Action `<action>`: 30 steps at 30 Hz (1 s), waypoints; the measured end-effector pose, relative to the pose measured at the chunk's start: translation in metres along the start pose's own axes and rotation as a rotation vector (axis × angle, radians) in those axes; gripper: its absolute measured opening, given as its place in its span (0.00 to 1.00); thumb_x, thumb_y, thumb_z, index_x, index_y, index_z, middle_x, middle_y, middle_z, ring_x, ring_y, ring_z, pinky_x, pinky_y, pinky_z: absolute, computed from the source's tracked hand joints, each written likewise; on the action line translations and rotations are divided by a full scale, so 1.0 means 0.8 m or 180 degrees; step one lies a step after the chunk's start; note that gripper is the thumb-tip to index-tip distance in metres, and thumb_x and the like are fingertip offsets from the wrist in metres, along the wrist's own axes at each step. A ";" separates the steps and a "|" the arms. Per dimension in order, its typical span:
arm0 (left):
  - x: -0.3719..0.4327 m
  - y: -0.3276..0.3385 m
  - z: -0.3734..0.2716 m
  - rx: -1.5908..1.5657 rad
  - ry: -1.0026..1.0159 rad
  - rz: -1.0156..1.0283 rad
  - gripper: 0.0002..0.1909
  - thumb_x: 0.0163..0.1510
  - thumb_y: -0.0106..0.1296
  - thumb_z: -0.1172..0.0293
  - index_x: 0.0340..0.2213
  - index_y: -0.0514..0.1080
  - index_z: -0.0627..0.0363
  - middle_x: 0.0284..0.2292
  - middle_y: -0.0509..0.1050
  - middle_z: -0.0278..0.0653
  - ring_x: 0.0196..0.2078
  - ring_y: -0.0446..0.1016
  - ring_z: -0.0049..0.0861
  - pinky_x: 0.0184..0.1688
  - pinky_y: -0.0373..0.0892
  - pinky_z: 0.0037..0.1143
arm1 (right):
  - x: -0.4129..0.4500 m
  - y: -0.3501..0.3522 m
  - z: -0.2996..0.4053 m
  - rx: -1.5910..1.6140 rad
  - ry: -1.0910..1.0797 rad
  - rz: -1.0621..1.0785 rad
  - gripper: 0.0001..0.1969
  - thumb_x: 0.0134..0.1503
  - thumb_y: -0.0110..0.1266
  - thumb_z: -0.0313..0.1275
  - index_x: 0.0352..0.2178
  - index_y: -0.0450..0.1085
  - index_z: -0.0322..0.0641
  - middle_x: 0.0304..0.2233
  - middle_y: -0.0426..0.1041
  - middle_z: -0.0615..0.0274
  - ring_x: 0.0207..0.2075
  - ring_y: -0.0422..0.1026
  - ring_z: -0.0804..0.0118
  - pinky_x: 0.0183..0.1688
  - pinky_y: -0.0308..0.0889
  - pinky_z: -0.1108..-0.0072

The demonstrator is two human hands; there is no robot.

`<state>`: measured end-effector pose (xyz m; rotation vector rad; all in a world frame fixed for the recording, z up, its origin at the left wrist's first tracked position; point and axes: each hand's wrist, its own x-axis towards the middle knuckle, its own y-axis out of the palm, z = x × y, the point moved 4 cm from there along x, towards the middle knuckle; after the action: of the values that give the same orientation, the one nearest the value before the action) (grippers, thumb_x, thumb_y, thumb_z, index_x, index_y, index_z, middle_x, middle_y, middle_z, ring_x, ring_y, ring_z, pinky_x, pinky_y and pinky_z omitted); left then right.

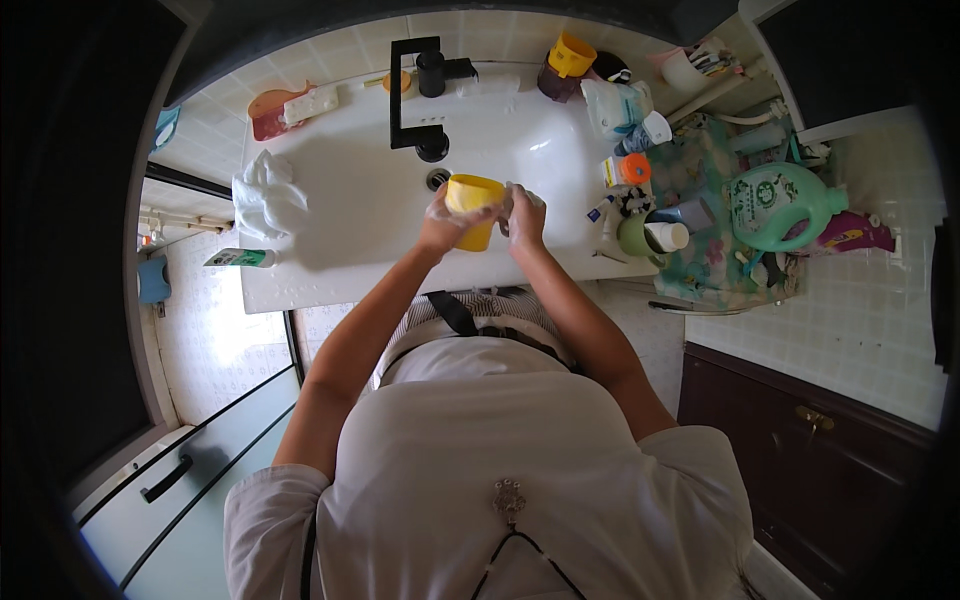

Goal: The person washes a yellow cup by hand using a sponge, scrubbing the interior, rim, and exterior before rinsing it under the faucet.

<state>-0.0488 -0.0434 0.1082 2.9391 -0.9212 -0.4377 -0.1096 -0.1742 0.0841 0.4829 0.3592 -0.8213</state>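
Observation:
A yellow plastic cup (474, 196) with foam on it is held over the front of a white sink basin (352, 180). My left hand (448, 221) grips the cup around its left side, fingers across its front. Against the cup's right side is my right hand (525, 214), foamy and with bent fingers; whether it grips the cup's handle or something small is hidden. Behind the cup lies the drain (438, 178), and the black faucet (416, 135) stands beyond it.
A crumpled white cloth (268, 196) and a tube (240, 258) lie on the left rim. A red dish (274, 116) is behind them. On the right stand a green cup (636, 235), an orange-capped bottle (634, 169), a large green jug (780, 204) and a yellow cup (571, 54) at the back.

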 end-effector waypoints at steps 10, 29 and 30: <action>0.004 0.010 0.044 -0.2685 -0.2435 0.0445 0.29 0.43 0.51 0.45 0.43 0.63 0.47 0.40 0.68 0.38 0.42 0.68 0.33 0.47 0.64 0.36 | 0.003 0.022 -0.016 0.0488 0.0301 0.0172 0.12 0.57 0.40 0.39 0.33 0.65 0.43 0.29 0.69 0.66 0.29 0.67 0.78 0.32 0.63 0.86; -0.002 0.005 0.001 -0.3194 -0.2103 0.1030 0.24 0.50 0.43 0.50 0.43 0.65 0.53 0.43 0.68 0.44 0.43 0.69 0.37 0.47 0.65 0.34 | 0.002 0.020 -0.008 0.0574 0.0533 0.1945 0.24 0.51 0.51 0.39 0.47 0.57 0.43 0.38 0.67 0.64 0.39 0.67 0.72 0.44 0.62 0.81; 0.001 0.004 0.004 -0.3195 -0.2090 0.1033 0.24 0.50 0.43 0.50 0.43 0.65 0.53 0.43 0.68 0.44 0.43 0.69 0.37 0.47 0.65 0.34 | -0.003 0.024 -0.002 0.0585 0.0479 0.2213 0.26 0.49 0.53 0.37 0.48 0.55 0.43 0.39 0.66 0.64 0.39 0.67 0.71 0.44 0.62 0.80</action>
<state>-0.0506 -0.0460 0.1056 1.7120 -0.8218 -1.3790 -0.0972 -0.1606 0.0891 0.7853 0.2283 -0.1413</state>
